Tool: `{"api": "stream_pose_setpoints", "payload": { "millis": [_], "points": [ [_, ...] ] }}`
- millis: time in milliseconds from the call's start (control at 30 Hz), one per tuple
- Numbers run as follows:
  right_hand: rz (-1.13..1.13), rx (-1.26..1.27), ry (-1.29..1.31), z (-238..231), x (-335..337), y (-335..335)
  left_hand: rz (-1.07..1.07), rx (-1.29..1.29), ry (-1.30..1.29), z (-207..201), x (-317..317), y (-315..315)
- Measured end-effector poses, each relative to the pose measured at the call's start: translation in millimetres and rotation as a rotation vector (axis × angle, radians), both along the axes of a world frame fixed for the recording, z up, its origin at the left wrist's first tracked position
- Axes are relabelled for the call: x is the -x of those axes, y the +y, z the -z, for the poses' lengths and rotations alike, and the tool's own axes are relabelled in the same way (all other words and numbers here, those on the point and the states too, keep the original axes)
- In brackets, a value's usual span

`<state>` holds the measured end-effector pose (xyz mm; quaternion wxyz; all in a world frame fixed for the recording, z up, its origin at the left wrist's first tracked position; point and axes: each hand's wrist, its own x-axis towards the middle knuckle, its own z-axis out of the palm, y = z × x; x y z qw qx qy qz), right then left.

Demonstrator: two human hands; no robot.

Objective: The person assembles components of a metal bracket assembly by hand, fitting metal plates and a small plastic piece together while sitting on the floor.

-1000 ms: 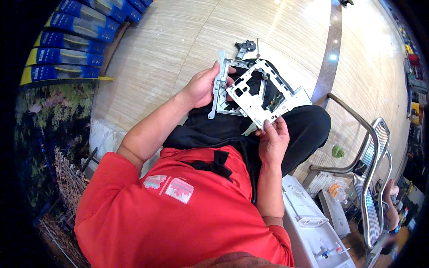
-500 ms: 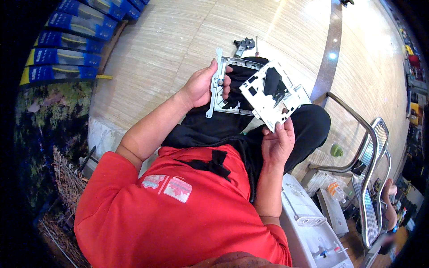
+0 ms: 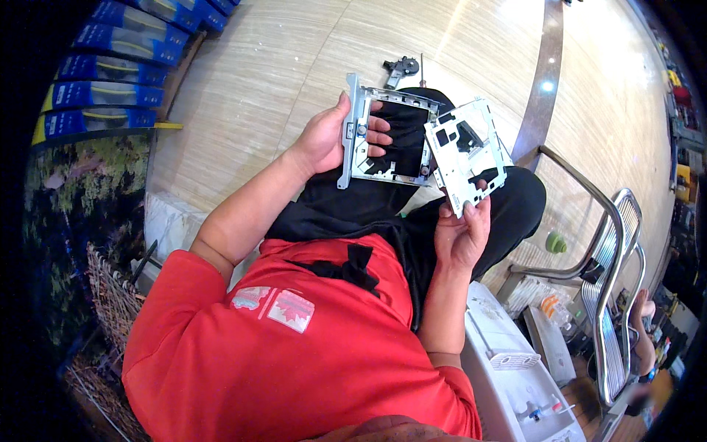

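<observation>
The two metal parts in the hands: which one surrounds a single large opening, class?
The frame in the left hand: it borders one big gap, with black cloth visible through it. The plate in the right hand has several smaller cutouts.

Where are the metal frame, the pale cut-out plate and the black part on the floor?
Metal frame [image 3: 350,132]: head view, on its left rail.
Pale cut-out plate [image 3: 456,165]: head view, on its solid middle.
Black part [image 3: 403,66]: head view, on its dark body.
</observation>
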<state>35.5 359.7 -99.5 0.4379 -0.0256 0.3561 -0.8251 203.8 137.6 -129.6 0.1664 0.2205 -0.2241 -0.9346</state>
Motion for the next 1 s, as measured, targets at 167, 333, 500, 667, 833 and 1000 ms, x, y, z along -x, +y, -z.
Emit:
{"api": "stream_pose_setpoints", "payload": {
  "millis": [167,333,500,667,833,1000],
  "points": [
    [-0.02,0.042,0.0,2,1,0,-0.001,-0.042,0.007,-3,2,1],
    [-0.024,0.017,0.015,0,-3,-3,-0.001,-0.029,-0.003,-4,1,2],
    [-0.07,-0.088,-0.015,-1,-15,-8,0.0,0.007,0.034,8,-1,2],
    [-0.129,-0.102,-0.014,-4,-28,-16,-0.075,0.045,-0.079,4,6,9],
    [-0.159,-0.133,-0.114,-6,-42,-23,-0.126,0.0,-0.121,-9,11,15],
    [-0.141,-0.244,-0.049,-8,-47,-24,-0.131,0.024,-0.095,-4,10,14]
  ]
}}
